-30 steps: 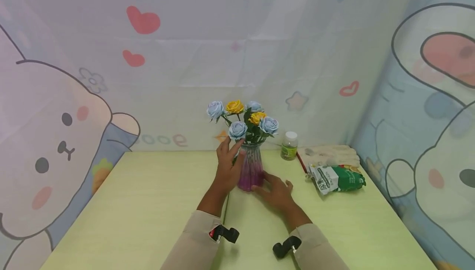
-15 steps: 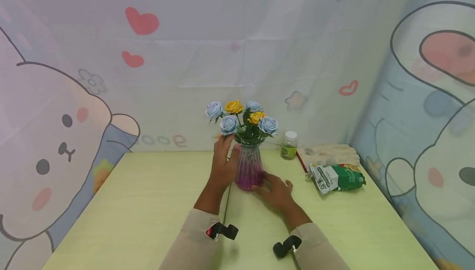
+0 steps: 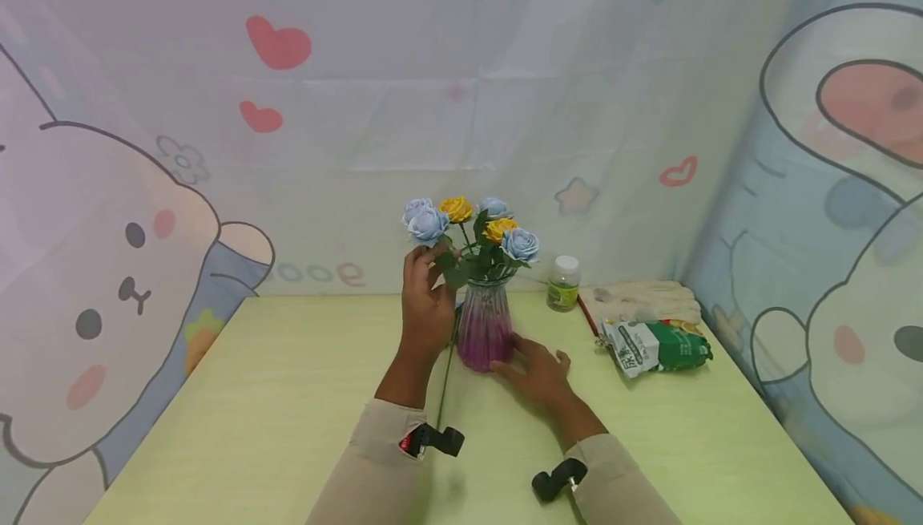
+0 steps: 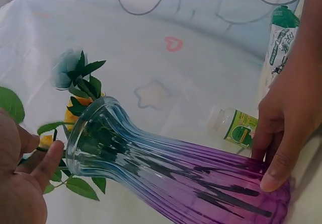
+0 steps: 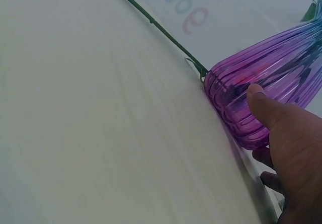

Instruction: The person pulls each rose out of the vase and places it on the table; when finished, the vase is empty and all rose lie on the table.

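A ribbed glass vase [image 3: 485, 325], clear blue-grey at the top and purple below, stands upright on the table with blue and yellow roses in it. My left hand [image 3: 427, 308] is raised at the left of the vase mouth. Its thumb and fingers pinch the stem of a blue rose [image 3: 429, 224] just under the bloom; leaves partly cover the grip. My right hand [image 3: 537, 373] holds the vase low on its right side, the thumb on the purple glass in the right wrist view. Dark stems [image 4: 221, 183] show through the glass.
A green stem [image 5: 166, 35] lies on the table left of the vase base. Behind and right stand a white-capped jar [image 3: 563, 284], a red pen-like stick [image 3: 587, 315], pale gloves [image 3: 642, 300] and a green-white packet [image 3: 656, 346]. A printed cloth hangs behind.
My left hand has shifted left with the front blue rose, whose bloom now overlaps the far-left blue rose. The right hand and the vase have hardly moved.
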A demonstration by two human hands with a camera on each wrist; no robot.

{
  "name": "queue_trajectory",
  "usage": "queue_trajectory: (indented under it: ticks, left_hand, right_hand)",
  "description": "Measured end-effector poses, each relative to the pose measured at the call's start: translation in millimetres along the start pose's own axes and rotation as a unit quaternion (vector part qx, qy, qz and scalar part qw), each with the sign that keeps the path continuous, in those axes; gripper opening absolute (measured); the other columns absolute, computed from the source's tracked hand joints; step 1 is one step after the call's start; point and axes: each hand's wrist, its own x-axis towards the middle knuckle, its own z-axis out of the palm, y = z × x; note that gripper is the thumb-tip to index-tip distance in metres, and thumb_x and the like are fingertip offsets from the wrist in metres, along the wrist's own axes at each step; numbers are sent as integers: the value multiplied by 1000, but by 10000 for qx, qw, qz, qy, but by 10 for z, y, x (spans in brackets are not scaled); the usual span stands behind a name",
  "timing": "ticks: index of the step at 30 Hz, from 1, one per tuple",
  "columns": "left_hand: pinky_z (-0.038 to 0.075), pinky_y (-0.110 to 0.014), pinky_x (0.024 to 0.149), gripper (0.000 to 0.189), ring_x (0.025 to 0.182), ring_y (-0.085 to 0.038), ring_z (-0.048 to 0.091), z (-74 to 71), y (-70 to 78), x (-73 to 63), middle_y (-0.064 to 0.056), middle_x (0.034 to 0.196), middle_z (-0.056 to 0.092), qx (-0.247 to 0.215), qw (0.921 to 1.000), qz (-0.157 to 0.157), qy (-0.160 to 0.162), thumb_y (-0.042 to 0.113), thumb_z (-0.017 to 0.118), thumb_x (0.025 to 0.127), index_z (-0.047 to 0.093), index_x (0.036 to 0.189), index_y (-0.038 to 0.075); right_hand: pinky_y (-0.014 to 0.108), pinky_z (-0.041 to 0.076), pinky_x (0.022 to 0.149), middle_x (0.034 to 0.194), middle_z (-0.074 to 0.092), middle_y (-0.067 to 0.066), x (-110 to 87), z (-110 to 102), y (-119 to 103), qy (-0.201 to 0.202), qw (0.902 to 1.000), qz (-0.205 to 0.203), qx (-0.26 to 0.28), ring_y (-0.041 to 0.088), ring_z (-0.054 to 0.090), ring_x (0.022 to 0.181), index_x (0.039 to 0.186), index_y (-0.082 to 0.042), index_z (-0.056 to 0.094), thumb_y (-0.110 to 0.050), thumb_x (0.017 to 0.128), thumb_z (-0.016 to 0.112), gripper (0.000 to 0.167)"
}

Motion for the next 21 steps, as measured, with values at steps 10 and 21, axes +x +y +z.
queue_trajectory:
  ticks: [10, 21]
  left_hand:
    - [59, -31, 109, 30, 134, -27, 68, 126, -55, 16, -22, 140, 64, -899, 9925, -313, 771, -14, 67, 100, 65, 130, -10]
    - [64, -24, 90, 6, 99, -14, 77, 266, -72, 105, 2, 96, 78, -1447, 9665, -762, 1980, -11, 77, 94, 72, 95, -8]
  right_hand:
    - [77, 13, 125, 162, 60, 11, 10, -4, 11, 7, 10000, -11, 6, 37, 53, 154, 162, -16, 55, -62, 101, 70, 78]
    - [79, 15, 124, 158, 63, 14, -36, -24, -38, 93, 9999, -66, 46, 40, 55, 151, 159, -14, 58, -60, 101, 71, 75]
